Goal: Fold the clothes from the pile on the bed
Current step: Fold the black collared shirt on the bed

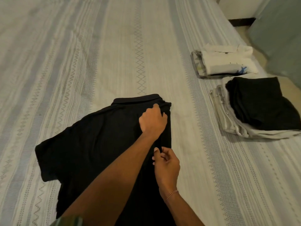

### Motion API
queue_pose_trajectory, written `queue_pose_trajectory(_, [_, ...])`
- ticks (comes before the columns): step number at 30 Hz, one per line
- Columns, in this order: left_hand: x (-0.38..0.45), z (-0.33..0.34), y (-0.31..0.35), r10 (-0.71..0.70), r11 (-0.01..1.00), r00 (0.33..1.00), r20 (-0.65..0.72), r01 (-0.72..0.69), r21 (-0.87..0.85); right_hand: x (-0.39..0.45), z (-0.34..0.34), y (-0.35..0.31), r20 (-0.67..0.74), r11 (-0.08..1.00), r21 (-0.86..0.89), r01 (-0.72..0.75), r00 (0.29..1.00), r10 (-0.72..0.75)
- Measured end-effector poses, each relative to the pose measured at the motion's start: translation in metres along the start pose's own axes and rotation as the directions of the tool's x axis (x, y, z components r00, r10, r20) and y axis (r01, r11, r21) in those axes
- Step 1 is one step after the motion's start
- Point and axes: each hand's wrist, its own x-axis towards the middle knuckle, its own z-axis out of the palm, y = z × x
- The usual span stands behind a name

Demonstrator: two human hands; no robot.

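Black shirt [91,144] on bed [203,168], left hand [153,122] gripping its folded edge, right hand [166,165] pinching lower edge

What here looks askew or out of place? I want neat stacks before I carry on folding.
Nothing is spilled or damaged. The black top on the nearer stack lies skewed, its lower corner jutting past the grey clothes beneath. The white stack behind looks tidy. The black polo shirt is only half folded, gripped by the left hand and right hand.
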Motion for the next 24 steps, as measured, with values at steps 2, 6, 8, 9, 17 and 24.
queue_pose_trajectory(2, [0.000,0.015,0.008,-0.004,1.000,0.999,0.033,0.004,-0.003,0.010,-0.012,0.003,-0.034,1.000,-0.030,0.001,0.999,-0.002])
queue_pose_trajectory(6, [-0.002,0.033,-0.003,-0.017,0.972,0.997,0.080,0.035,-0.234,0.029,-0.031,0.013,-0.057,0.988,-0.155,-0.001,0.998,-0.008])
queue_pose_trajectory(8, [-0.008,0.035,-0.020,0.079,0.958,0.995,0.060,-0.059,-0.280,0.033,-0.035,0.017,-0.048,0.979,-0.201,-0.025,0.999,0.016])
queue_pose_trajectory(9, [-0.012,0.037,-0.030,0.150,0.963,0.988,0.039,-0.137,-0.231,0.032,-0.035,0.017,-0.052,0.968,-0.250,-0.015,0.999,0.002])
queue_pose_trajectory(17, [-0.029,0.051,-0.105,0.504,0.782,0.839,0.203,-0.544,0.305,0.031,-0.003,0.034,0.479,0.386,-0.619,0.684,0.718,-0.505])
queue_pose_trajectory(24, [-0.025,0.035,-0.121,0.437,0.786,0.876,0.203,-0.482,0.388,0.023,-0.009,0.053,0.666,0.023,-0.702,0.712,0.668,-0.333])
